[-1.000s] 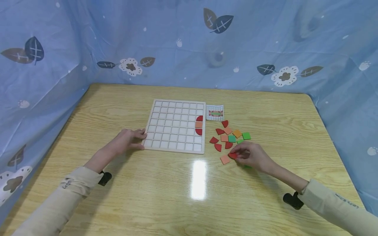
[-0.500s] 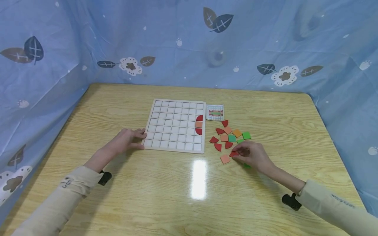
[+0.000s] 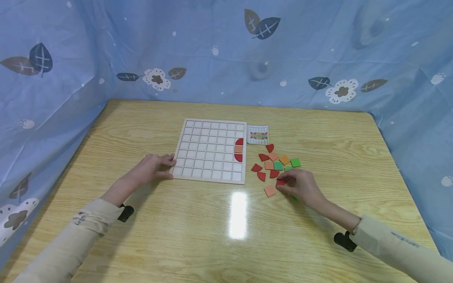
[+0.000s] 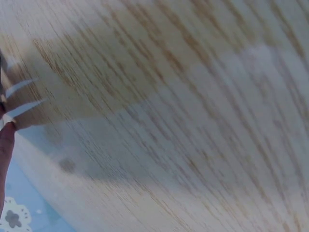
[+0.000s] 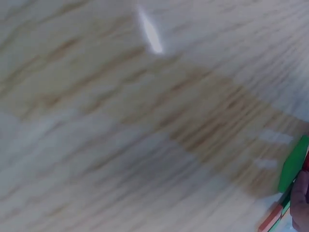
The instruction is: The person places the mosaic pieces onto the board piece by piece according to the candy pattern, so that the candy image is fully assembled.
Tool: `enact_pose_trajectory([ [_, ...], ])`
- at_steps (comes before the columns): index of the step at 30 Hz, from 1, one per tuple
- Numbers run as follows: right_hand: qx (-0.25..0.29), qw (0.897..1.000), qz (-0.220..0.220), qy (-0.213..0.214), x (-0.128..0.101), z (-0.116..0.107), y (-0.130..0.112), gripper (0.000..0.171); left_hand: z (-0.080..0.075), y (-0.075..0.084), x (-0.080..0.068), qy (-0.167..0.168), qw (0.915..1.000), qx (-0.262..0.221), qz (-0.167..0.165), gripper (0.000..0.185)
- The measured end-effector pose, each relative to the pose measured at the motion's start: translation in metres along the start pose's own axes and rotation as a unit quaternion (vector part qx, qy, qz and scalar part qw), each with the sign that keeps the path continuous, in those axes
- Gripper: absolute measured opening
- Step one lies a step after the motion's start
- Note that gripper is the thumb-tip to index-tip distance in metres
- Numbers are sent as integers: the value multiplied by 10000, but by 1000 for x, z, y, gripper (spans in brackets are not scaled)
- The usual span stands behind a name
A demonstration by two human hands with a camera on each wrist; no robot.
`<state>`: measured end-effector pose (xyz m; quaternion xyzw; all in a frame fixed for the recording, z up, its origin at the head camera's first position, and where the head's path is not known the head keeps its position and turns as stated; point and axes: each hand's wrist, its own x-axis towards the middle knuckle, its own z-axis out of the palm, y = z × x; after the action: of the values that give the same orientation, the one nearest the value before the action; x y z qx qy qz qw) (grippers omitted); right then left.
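Red flat puzzle piece [image 3: 280,182] sits pinched under the curled fingertips of the right hand [image 3: 300,186], at the near edge of the loose coloured tiles [image 3: 277,162] on the wooden table [image 3: 318,129]. From that grip, the white gridded wooden board [image 3: 209,151] lies to the left and slightly farther away. The left hand [image 3: 153,167] rests with relaxed fingers against the board's near left corner, holding nothing.

right hand [image 3: 301,186] hiding green tile [image 3: 294,199], wrist views blurred
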<state>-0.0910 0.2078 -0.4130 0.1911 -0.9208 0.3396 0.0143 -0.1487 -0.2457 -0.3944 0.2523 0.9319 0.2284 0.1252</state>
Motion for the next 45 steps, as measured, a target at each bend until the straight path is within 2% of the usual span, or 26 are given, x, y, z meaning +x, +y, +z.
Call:
enact_pose_trajectory([
  [6,-15,9998,-24,-218,2,-3,-3,21,1,0,1,-21,10000,-29,-8,53],
  [16,-71,9997,101,203,-1,2,-2,21,0,-1,0,-29,10000,-35,-27,54],
  [26,-300,9993,125,187,-3,2,-3,20,0,-2,1,34,9999,108,46,54],
  [31,123,9989,431,136,-4,-1,-4,23,-1,-1,0,36,9999,85,71,54],
  [37,677,9930,953,132,0,-5,-9,24,-1,0,0,45,9999,97,50,54],
  [45,949,9891,1031,452,4,-8,-17,21,0,0,0,6,10000,61,-10,54],
])
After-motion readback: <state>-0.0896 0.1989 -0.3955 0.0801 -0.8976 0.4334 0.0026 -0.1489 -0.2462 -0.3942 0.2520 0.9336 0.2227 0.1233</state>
